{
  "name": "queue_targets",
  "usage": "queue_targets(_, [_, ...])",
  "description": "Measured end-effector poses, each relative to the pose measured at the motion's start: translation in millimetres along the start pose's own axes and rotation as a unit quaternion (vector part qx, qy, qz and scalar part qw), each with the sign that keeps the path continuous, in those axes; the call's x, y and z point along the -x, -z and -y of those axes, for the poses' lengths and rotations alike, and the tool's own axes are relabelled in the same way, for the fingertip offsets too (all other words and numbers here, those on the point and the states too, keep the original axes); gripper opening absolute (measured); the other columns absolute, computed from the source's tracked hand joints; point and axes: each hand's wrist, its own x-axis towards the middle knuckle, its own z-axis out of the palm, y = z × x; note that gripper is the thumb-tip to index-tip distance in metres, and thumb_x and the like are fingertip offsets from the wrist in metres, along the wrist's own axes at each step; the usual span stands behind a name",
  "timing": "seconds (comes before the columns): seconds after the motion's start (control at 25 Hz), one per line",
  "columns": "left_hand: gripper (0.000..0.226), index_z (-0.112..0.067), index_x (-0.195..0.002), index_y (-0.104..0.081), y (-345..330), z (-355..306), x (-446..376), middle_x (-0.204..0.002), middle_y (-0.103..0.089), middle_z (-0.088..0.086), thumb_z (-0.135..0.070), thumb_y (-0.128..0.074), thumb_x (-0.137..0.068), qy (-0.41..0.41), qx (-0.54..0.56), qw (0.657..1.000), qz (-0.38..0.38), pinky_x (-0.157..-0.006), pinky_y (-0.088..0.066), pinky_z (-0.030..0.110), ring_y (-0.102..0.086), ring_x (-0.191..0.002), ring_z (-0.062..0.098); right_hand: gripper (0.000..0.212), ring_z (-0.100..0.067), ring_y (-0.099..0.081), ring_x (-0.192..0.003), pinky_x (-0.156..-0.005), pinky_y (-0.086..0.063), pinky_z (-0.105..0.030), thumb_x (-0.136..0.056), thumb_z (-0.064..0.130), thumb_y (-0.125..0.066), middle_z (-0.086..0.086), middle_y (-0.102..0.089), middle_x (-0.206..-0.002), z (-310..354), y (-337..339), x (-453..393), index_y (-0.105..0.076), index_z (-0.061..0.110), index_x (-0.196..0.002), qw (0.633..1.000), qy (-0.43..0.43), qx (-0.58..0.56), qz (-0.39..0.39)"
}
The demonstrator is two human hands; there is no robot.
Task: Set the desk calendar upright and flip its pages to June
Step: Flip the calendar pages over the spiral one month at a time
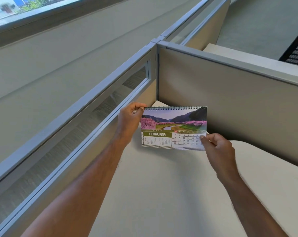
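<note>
Each grip pinches the calendar, left hand top corner, right hand covering February's last dates.

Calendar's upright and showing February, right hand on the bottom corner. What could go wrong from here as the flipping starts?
1. The right hand pinches the lower right corner of the calendar, where several page edges are stacked; it may lift more than one sheet and skip past June.
2. The left hand steadies only the top left corner at the spiral binding; a hard flip could tip the stand over on the desk.
</note>
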Motion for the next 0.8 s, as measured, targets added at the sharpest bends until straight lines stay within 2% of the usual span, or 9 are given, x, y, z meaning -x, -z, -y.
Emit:
queue_targets(0.04, [0.021,-0.015,-0.113,-0.072,0.1,-0.1,1.1,-0.108,-0.07,-0.006,-0.023,-0.053,-0.108,0.009,0.016,1.0,0.005,-0.072,-0.067,0.033,-0.073,-0.105,0.017,0.029,-0.022,-0.06,-0.078,-0.068,-0.043,-0.032,-0.093,0.039,-0.065,0.002,-0.07,-0.082,7.2,4.0,0.5,-0.066,0.012,-0.083,0.999,-0.018,-0.044,0.017])
queue_targets(0.12, [0.029,-0.014,-0.109,-0.071,-0.2,-0.8,2.0,-0.108,-0.071,-0.002,-0.019,-0.043,-0.11,0.028,0.047,0.998,0.01,-0.068,-0.065,0.025,-0.074,-0.099,0.015,0.029,-0.021,-0.053,-0.076,-0.073,-0.043,-0.034,-0.093,0.034,-0.062,-0.001,-0.062,-0.076,27.6,13.2,1.4,-0.064,0.008,-0.079,0.988,-0.05,-0.138,0.043])
queue_targets(0.24, [0.036,-0.01,-0.105,-0.073,1.7,-1.5,1.6,-0.101,-0.076,0.006,-0.012,-0.038,-0.108,0.043,0.099,0.994,0.021,-0.069,-0.063,0.026,-0.078,-0.088,0.016,0.019,-0.02,-0.069,-0.087,-0.092,-0.051,-0.035,-0.098,0.024,-0.057,-0.001,-0.072,-0.087,62.9,26.3,-1.6,-0.069,0.018,-0.085,0.967,-0.078,-0.235,0.062])
queue_targets(0.32, [0.035,-0.006,-0.107,-0.074,3.3,-0.6,0.9,-0.099,-0.077,0.009,-0.007,-0.039,-0.105,0.038,0.121,0.991,0.029,-0.071,-0.063,0.026,-0.078,-0.087,0.013,0.014,-0.022,-0.075,-0.098,-0.097,-0.054,-0.035,-0.097,0.028,-0.058,-0.006,-0.078,-0.103,78.2,32.0,-11.0,-0.069,0.021,-0.095,0.954,-0.074,-0.284,0.062])
queue_targets(0.4, [0.034,0.0,-0.11,-0.073,2.9,1.5,1.7,-0.101,-0.078,0.013,-0.006,-0.041,-0.103,0.027,0.122,0.992,0.023,-0.074,-0.061,0.023,-0.077,-0.093,0.014,0.017,-0.018,-0.077,-0.1,-0.094,-0.055,-0.032,-0.096,0.033,-0.059,-0.006,-0.079,-0.106,88.3,34.9,-22.2,-0.068,0.021,-0.103,0.944,-0.06,-0.32,0.058])
queue_targets(0.48, [0.034,0.002,-0.11,-0.072,1.3,3.6,2.7,-0.104,-0.078,0.016,-0.007,-0.039,-0.104,0.029,0.131,0.991,0.016,-0.078,-0.063,0.026,-0.077,-0.097,0.02,0.021,-0.014,-0.077,-0.099,-0.089,-0.054,-0.028,-0.096,0.034,-0.059,-0.005,-0.079,-0.106,94.6,33.9,-33.7,-0.068,0.02,-0.107,0.937,-0.048,-0.341,0.052])
queue_targets(0.6, [0.03,0.003,-0.108,-0.068,-1.9,5.7,3.2,-0.11,-0.078,0.01,-0.002,-0.039,-0.102,0.024,0.107,0.994,0.0,-0.078,-0.064,0.027,-0.078,-0.1,0.018,0.034,-0.013,-0.075,-0.104,-0.086,-0.05,-0.026,-0.096,0.036,-0.057,-0.008,-0.078,-0.112,101.5,27.3,-43.5,-0.068,0.012,-0.118,0.935,-0.036,-0.346,0.061])
queue_targets(0.72, [0.018,-0.007,-0.102,-0.071,-6.0,8.0,2.7,-0.103,-0.08,0.001,-0.011,-0.053,-0.103,0.0,0.051,0.998,-0.025,-0.077,-0.065,0.029,-0.079,-0.093,0.012,0.036,-0.012,-0.074,-0.107,-0.088,-0.049,-0.026,-0.098,0.037,-0.054,-0.006,-0.079,-0.109,104.0,19.4,-46.2,-0.069,0.011,-0.118,0.936,-0.034,-0.345,0.062])
queue_targets(0.8, [0.014,-0.011,-0.101,-0.07,-9.3,10.4,2.4,-0.102,-0.081,0.003,-0.021,-0.061,-0.103,-0.005,0.056,0.998,-0.036,-0.079,-0.066,0.036,-0.08,-0.093,0.016,0.033,-0.007,-0.075,-0.101,-0.077,-0.049,-0.02,-0.101,0.035,-0.051,-0.004,-0.08,-0.107,106.8,17.0,-44.4,-0.069,0.012,-0.117,0.935,-0.04,-0.345,0.064])
